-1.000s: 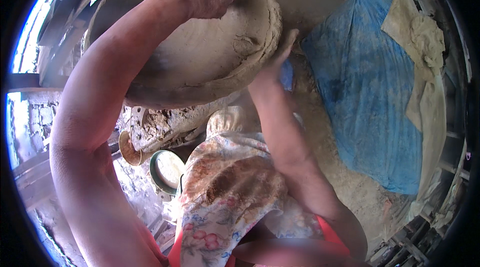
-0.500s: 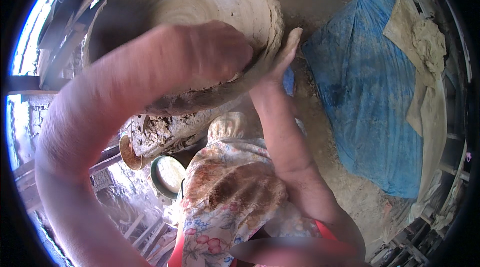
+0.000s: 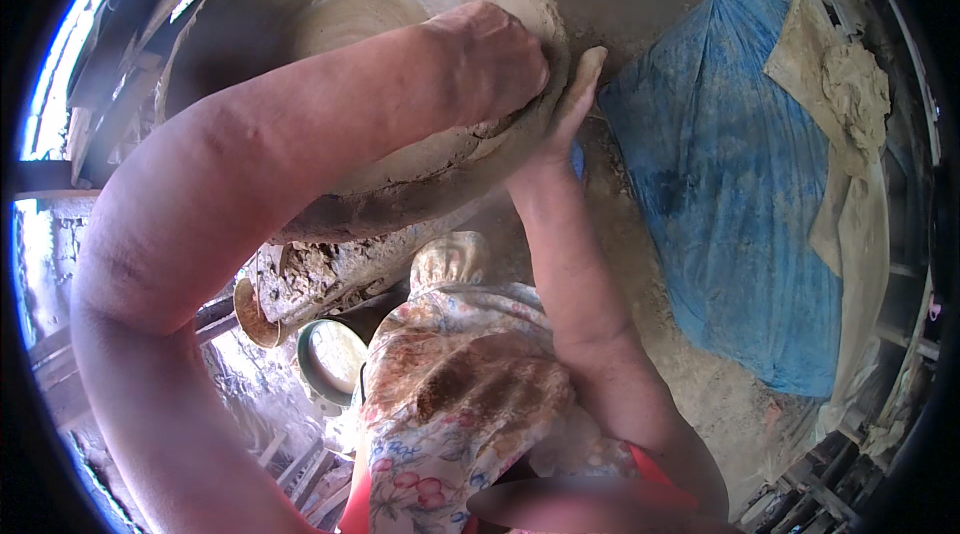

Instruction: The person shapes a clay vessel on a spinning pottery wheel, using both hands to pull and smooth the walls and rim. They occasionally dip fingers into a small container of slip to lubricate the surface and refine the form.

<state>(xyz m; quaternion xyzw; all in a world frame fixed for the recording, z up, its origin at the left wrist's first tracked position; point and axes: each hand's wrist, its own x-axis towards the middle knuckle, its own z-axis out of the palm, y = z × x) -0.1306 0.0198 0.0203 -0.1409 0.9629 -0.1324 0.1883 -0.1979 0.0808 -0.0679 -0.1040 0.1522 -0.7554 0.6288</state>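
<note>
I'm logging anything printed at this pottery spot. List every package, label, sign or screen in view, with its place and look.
None in view: no package, label, sign or screen.
Nearest to a wrapping: blue plastic sheet, right of the clay bowl, crumpled and mud-smeared.
Floral cloth, bottom centre, clay-stained.

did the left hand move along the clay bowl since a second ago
Yes. The left hand has slid from the far rim of the clay bowl round to its right edge, meeting the right hand.
</note>
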